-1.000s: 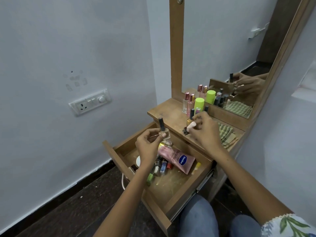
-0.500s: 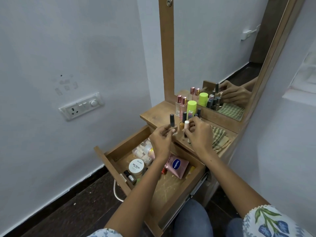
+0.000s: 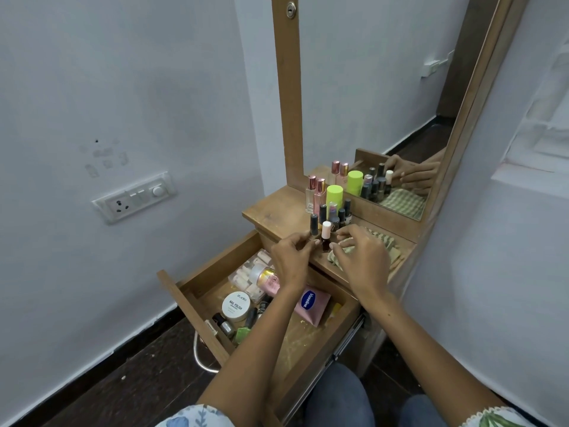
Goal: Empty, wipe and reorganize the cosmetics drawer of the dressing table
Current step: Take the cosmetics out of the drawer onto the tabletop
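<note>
Drawer (image 3: 197, 306) open, hands (image 3: 292, 257) at bottles (image 3: 325, 232)

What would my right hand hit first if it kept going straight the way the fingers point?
Probably the white-capped nail polish bottle, just ahead of the right hand fingertips, which point up-left toward the bottle cluster on the tabletop. Depth is hard to judge here.

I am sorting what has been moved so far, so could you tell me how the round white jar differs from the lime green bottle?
The white jar lies in the open drawer; the lime green bottle stands on the dressing table top. The jar is low and wide, the bottle tall and narrow. The jar's lid reads "nail polish"; the bottle shows no legible print. Neither hand touches either one.
</note>
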Available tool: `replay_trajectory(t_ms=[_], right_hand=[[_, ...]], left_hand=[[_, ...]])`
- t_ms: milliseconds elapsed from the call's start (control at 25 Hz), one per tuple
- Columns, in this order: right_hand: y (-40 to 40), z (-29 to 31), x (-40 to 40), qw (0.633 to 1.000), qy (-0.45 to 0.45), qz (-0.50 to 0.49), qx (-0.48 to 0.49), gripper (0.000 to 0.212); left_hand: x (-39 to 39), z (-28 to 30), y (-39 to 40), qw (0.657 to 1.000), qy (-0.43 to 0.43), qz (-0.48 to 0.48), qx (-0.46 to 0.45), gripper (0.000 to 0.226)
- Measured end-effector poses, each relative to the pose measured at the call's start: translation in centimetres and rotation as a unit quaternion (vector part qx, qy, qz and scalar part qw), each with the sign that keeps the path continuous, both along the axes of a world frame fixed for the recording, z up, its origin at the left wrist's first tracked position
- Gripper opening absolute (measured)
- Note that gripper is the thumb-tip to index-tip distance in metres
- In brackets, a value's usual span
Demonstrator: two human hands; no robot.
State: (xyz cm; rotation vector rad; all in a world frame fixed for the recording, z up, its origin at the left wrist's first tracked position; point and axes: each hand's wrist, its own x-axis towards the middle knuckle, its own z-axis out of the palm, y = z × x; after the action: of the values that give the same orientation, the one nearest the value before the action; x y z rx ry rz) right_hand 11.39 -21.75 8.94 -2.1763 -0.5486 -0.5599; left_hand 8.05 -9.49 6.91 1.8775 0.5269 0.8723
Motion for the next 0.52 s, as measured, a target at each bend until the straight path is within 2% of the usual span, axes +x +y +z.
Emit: replay_trajectory(t_ms=[160, 320, 440, 520], right_hand=[[-0.4, 0.0, -1.0, 1.000, -0.021, 0.020, 0.004, 0.020], [-0.3, -0.6, -3.0, 0.993, -0.047, 0.108, 0.007, 0.019], [0.5, -2.6, -4.2, 0.977, -0.023, 0.205, -0.045, 0.018], [1.5, -4.1, -4.8, 0.960, 0.033, 0.249, -0.121, 0.017]], left_hand=[[-0.3, -0.7, 0.2, 0.999, 0.001, -0.031, 0.025, 0.025], [-2.6, -0.6, 2.0, 0.995, 0.027, -0.050, 0.084, 0.031], [-5.9, -0.3, 5.1, 0.987, 0.064, -0.072, 0.129, 0.021], [-8.5, -0.5, 7.2, 0.980, 0.108, -0.085, 0.145, 0.016]])
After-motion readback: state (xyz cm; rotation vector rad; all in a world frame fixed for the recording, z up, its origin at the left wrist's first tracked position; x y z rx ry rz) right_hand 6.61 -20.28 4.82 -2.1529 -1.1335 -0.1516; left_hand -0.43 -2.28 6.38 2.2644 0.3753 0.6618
